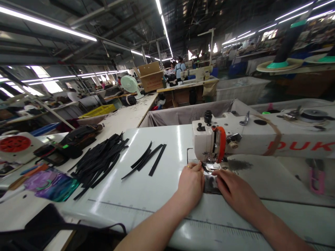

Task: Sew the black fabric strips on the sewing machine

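Both of my hands are at the needle area of a white sewing machine [261, 134] with an orange guard [222, 144]. My left hand [191, 180] lies left of the presser foot, its fingers curled together; a small dark edge shows near the fingertips, too little to name. On the other side of the metal needle plate [210, 183], my right hand [234, 184] has its thumb and fingers drawn together near the foot. What its fingertips hold, if anything, is hidden. A few black strips [157, 159] lie on the table left of my hands.
A large pile of black strips [102, 160] lies further left, beside a purple and teal plastic packet [49, 183]. Pink-handled scissors [317, 179] are under the machine arm. A printed ruler [146, 210] runs along the tabletop's front. A green fan [130, 84] and cardboard box [151, 78] stand behind.
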### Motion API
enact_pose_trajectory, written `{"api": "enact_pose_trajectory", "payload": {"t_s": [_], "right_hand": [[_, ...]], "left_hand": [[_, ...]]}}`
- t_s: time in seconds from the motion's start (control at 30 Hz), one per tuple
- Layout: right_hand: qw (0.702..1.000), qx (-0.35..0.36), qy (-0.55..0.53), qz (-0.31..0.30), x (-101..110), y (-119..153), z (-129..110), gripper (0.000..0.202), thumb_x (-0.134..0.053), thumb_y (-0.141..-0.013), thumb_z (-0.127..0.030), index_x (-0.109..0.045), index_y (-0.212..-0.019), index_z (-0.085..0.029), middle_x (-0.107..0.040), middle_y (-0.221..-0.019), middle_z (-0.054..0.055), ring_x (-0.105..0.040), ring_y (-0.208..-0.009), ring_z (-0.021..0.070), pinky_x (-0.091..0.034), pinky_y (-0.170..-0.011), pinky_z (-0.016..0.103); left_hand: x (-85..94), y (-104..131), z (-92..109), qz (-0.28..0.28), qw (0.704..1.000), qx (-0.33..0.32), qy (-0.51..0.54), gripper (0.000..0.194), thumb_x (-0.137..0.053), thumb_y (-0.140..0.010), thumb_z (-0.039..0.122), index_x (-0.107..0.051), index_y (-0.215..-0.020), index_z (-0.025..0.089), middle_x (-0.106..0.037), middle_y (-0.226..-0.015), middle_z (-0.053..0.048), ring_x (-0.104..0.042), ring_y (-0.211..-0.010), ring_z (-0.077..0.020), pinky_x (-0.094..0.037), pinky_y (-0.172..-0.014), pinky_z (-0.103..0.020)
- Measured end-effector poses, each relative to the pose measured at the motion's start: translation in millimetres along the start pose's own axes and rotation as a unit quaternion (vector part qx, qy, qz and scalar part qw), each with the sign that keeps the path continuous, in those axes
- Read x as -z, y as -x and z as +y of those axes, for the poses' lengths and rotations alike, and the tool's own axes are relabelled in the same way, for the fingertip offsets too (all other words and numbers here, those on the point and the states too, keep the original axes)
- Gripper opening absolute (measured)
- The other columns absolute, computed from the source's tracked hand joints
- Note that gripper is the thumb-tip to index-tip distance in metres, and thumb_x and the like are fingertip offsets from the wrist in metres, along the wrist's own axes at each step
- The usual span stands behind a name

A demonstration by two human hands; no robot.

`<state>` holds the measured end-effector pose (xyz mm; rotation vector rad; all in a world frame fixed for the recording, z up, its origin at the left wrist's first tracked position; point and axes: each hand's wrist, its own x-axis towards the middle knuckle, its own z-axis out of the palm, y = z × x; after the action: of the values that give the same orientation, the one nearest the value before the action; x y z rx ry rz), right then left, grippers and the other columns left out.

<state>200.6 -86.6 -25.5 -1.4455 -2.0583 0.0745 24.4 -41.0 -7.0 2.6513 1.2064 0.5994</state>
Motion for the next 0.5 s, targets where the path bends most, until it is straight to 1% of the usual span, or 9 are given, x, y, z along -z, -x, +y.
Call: {"api": "enact_pose_trajectory", "payload": {"t_s": [0.07,0.1,0.3,0.5], "right_hand": [[0.999,-0.036,-0.009,-0.01,1.2,-0.4,-0.1,0.021,-0.038,-0.095,-0.024,-0.058,-0.098,-0.019,-0.069,-0.09,0.008,-0.066,-0.079,0.0218,-0.052,-0.073,0.037],[0.999,-0.042,-0.013,-0.018,2.1,-0.7,-0.5,0.021,-0.037,-0.095,-0.025,-0.057,-0.097,-0.019,-0.068,-0.089,0.008,-0.066,-0.078,0.0218,-0.051,-0.071,0.036],[0.998,-0.037,-0.021,-0.047,5.3,-2.2,-3.0,0.021,-0.037,-0.094,-0.025,-0.058,-0.094,-0.021,-0.067,-0.089,0.007,-0.064,-0.08,0.0222,-0.049,-0.073,0.037],[0.997,-0.044,-0.031,-0.061,6.2,-1.5,-3.9,0.022,-0.039,-0.093,-0.024,-0.06,-0.092,-0.021,-0.066,-0.088,0.007,-0.063,-0.081,0.0225,-0.047,-0.074,0.037]], "left_hand": [[0.1,0.7,-0.2,-0.002,1.0,-0.004,-0.004,0.024,-0.047,-0.094,0.016,-0.07,-0.09,0.011,-0.068,-0.117,-0.01,-0.059,-0.105,-0.0245,-0.049,-0.098,-0.036],[0.2,1.0,-0.1,-0.004,1.0,-0.004,-0.005,0.025,-0.047,-0.094,0.016,-0.071,-0.091,0.011,-0.068,-0.117,-0.01,-0.059,-0.105,-0.0243,-0.049,-0.098,-0.035],[2.1,-1.7,2.2,-0.01,1.0,0.005,-0.014,0.024,-0.047,-0.094,0.016,-0.071,-0.091,0.01,-0.07,-0.112,-0.009,-0.059,-0.1,-0.0242,-0.05,-0.095,-0.036],[3.1,-7.2,1.5,-0.031,0.999,0.002,-0.019,0.022,-0.05,-0.09,0.015,-0.071,-0.085,0.01,-0.071,-0.104,-0.011,-0.06,-0.096,-0.0252,-0.05,-0.093,-0.038]]}}
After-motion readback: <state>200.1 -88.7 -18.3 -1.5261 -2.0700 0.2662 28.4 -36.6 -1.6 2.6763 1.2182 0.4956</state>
